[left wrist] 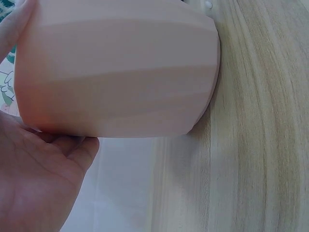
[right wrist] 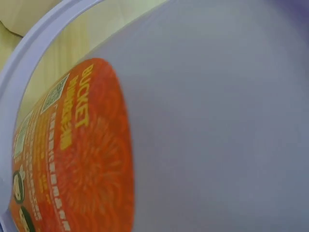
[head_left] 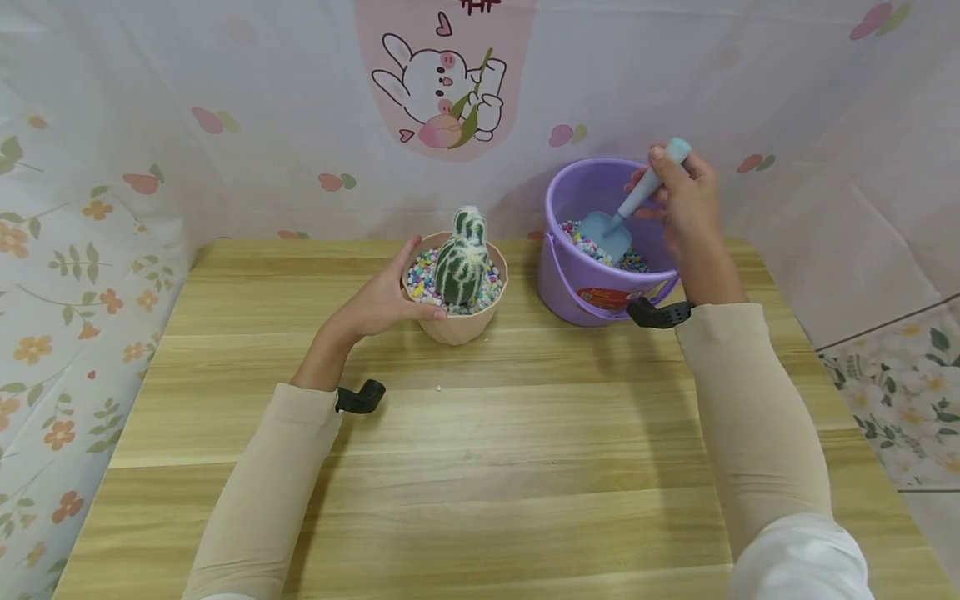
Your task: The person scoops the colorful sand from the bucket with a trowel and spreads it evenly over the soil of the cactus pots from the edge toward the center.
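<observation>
A green, white-streaked cactus point(head_left: 461, 267) stands in a peach plant pot point(head_left: 457, 329) filled with colourful pebbles. My left hand point(head_left: 375, 300) grips the pot from its left side, thumb at the front and fingers round the back; the left wrist view shows the pot's faceted wall point(left wrist: 116, 72) close up. With my right hand point(head_left: 690, 200) I hold a light blue toy shovel point(head_left: 643, 190) by its handle. Its blade dips into a purple bucket point(head_left: 558, 279), on or among more colourful pebbles point(head_left: 581, 237). The right wrist view shows only the bucket's outside, not the hand.
Both containers stand near the back edge of the wooden table point(head_left: 480, 467), before a printed cloth point(head_left: 285, 108). The bucket's handle point(head_left: 573, 292) hangs down in front, by a red label point(right wrist: 91, 159). A tiny pebble point(head_left: 438, 387) lies before the pot.
</observation>
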Motion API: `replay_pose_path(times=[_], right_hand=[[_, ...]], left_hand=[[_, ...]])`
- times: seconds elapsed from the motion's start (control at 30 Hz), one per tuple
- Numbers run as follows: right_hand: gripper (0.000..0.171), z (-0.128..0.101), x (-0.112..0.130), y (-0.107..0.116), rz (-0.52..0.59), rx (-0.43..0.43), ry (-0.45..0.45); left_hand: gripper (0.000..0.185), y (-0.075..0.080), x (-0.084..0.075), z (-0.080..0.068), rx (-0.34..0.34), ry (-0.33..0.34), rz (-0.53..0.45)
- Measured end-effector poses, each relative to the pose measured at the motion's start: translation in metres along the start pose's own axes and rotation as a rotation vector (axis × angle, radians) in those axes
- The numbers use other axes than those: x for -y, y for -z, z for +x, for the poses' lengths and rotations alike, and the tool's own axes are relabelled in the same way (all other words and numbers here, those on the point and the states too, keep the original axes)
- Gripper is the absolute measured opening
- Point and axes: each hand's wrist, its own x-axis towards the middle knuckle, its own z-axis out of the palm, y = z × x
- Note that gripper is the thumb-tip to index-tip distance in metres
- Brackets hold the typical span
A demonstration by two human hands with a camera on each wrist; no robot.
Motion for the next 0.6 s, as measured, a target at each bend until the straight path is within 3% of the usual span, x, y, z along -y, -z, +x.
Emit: replay_pose_path(times=[0.2,0.6], right_hand=[[0.020,0.0006,0.0008,0.0026,0.029,-0.114,-0.049],[0.025,0.0024,0.0013,0.0029,0.059,-0.220,-0.132]], left_hand=[[0.120,-0.0004,0.0029,0.0012,0.001,-0.003,-0.007],[0.120,0.0004,0.0047,0.0032,0.004,0.008,-0.035]])
